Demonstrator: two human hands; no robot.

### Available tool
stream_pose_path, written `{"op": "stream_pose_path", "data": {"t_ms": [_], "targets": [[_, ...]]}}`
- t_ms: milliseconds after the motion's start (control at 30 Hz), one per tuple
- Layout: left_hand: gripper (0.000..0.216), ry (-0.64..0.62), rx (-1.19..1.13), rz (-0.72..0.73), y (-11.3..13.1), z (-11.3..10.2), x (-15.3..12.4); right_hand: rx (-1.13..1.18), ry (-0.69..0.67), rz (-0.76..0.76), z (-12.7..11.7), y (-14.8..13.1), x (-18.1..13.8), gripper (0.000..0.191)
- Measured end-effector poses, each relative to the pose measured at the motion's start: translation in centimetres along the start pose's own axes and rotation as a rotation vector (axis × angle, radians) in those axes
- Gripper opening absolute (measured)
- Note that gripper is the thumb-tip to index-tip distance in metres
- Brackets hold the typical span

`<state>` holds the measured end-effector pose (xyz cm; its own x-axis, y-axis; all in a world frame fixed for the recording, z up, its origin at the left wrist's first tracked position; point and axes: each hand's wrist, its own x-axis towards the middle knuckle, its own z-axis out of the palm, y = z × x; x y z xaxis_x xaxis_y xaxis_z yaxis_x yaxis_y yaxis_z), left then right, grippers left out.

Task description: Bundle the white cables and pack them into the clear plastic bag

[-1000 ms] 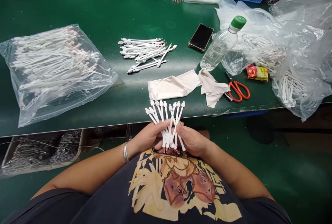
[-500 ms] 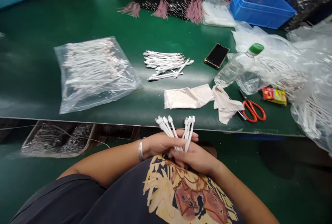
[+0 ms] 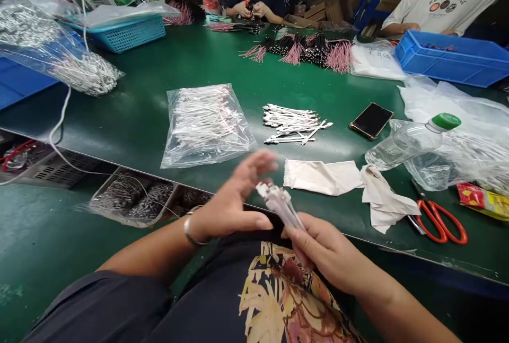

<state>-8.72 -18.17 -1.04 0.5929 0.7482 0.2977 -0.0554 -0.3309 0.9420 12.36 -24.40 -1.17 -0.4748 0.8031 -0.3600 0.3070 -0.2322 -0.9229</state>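
A bundle of short white cables with connector ends [image 3: 280, 202] is gripped in my right hand [image 3: 328, 253], its connectors pointing up and to the left. My left hand [image 3: 238, 202], slightly blurred, is spread beside the bundle, thumb and fingers apart, holding nothing. Beyond my hands, a loose pile of similar white cables [image 3: 292, 120] lies on the green table [image 3: 143, 104]. Left of that pile is a clear plastic bag full of white cables [image 3: 207, 120]. A folded pale cloth [image 3: 322, 176] rests close to the table edge, nearest my right hand.
Rightward lie a crumpled cloth [image 3: 384, 197], orange-handled scissors [image 3: 441, 221], a green-capped bottle [image 3: 413, 141] and a phone [image 3: 371, 120]. Black and pink cable bundles [image 3: 302, 49] and a blue bin [image 3: 457, 56] stand farther back. Two people sit across the table. Below its edge is a cable-filled box [image 3: 133, 197].
My hands were together, with white cables in two fans; now the cables form one bundle in my right hand. My left hand has come away and opened. The view has turned left and up.
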Motion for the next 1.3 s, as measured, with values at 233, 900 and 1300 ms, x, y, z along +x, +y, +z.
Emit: {"op": "stream_pose_path", "data": {"t_ms": [233, 900, 1300], "targets": [[0.046, -0.417, 1.129, 0.17, 3.3, -2.1, -0.6, -0.157, -0.11, -0.042, 0.7, -2.5, 4.0, 0.034], [0.029, -0.053, 1.418, -0.007, -3.7, -9.6, -1.9, -1.087, 0.231, -0.669, 1.3, -1.3, 15.2, 0.044], [0.031, 0.038, 1.544, -0.073, -2.2, -8.6, 1.0, -1.138, 0.282, -0.565, 1.8, -1.3, 15.6, 0.042]]}}
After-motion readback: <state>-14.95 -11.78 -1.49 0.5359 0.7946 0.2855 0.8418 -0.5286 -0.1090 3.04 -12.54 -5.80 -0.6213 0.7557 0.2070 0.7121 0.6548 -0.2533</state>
